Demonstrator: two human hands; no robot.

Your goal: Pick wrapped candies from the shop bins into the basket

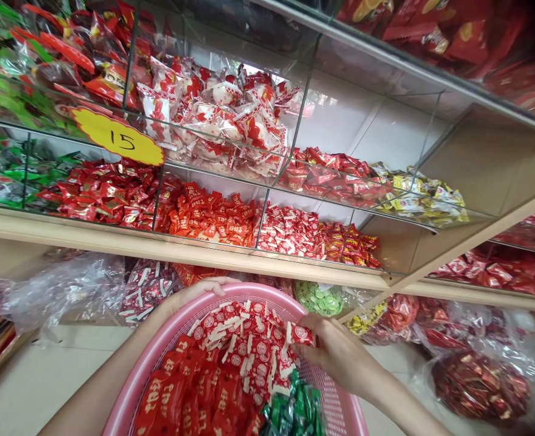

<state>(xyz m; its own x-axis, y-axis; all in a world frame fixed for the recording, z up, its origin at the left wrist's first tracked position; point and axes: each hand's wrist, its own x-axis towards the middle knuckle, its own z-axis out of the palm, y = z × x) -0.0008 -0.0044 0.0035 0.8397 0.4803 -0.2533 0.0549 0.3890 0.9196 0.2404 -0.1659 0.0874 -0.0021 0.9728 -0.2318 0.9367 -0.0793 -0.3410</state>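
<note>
A pink plastic basket (158, 339) is in front of me at the bottom of the head view. It holds red-and-white wrapped candies (262, 348), red wrapped candies with gold print (199, 390) and green wrapped candies (297, 409). My left hand (203, 292) reaches round the basket's far left side, with its fingers curled over the rim. Over the basket's right rim, my right hand (328, 345) pinches a red-and-white wrapped candy (300, 333) between thumb and fingers, above the pile.
Ahead stands a wooden shelf (194, 248) with clear-walled bins of wrapped candy, among them matching red-and-white candies (289, 230). A yellow price tag (120, 139) reads 15. Plastic bags of sweets (480, 384) lie on the tiled floor below, and another clear bag (71, 290) sits at left.
</note>
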